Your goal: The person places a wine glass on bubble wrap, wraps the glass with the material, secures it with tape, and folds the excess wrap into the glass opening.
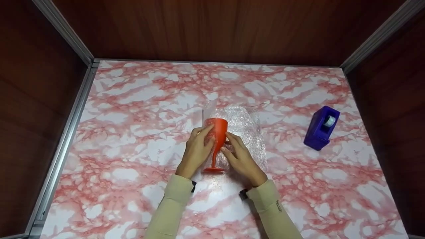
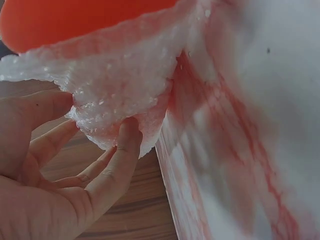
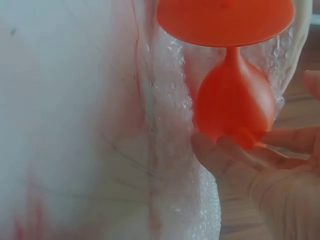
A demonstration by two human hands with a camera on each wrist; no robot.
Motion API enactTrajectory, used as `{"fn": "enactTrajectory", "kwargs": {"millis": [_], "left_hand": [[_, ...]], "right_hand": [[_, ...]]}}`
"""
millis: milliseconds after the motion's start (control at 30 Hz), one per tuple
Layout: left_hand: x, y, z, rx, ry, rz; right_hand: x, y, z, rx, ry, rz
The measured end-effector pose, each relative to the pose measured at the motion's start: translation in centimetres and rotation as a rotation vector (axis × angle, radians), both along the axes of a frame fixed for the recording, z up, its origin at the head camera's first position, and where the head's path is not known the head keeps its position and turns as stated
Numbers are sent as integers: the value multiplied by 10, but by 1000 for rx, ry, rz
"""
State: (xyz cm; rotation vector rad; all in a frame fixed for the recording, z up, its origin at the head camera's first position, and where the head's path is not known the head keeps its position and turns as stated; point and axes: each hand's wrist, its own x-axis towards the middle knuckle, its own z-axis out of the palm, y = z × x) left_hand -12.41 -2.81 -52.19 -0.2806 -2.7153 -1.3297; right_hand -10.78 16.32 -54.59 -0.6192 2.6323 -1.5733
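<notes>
An orange plastic goblet point(image 1: 221, 127) lies over a sheet of clear bubble wrap point(image 1: 247, 126), its foot toward me. My left hand point(image 1: 194, 152) is at the goblet's left side. In the left wrist view, its thumb and fingers pinch the bubble wrap point(image 2: 110, 90), which is folded up against the orange bowl. From the right, my right hand point(image 1: 244, 161) holds the goblet low on the bowl. The right wrist view shows its fingers point(image 3: 225, 162) around the bowl, with the round foot point(image 3: 225, 22) nearest the camera.
A purple tape dispenser point(image 1: 320, 127) with a roll of clear tape point(image 1: 329, 121) stands on the right of the red-and-white marbled table point(image 1: 132, 196). Dark wooden panels point(image 1: 212, 30) with metal edging enclose the table at the back and sides.
</notes>
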Motion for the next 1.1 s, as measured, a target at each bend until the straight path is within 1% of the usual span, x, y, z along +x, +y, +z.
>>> {"fn": "enactTrajectory", "kwargs": {"millis": [133,267,433,600,800,867,1000,1100], "left_hand": [[1,4,-1,-26,24,1],[1,8,0,-59,76,2],[2,13,-1,-85,111,-2],[2,13,0,-77,113,-5],[0,7,1,4,63,-10],[-1,6,0,22,59,-11],[-3,3,-2,34,73,-16],[-3,3,-3,41,52,-13]], "right_hand": [[1,1,3,46,-2,15],[1,0,6,118,1,7],[2,-2,7,168,-50,4],[1,-1,10,187,-64,9],[-1,1,10,206,-62,24],[-1,3,9,202,-66,25],[-1,4,8,194,-68,34],[-2,6,7,193,-49,47]]}}
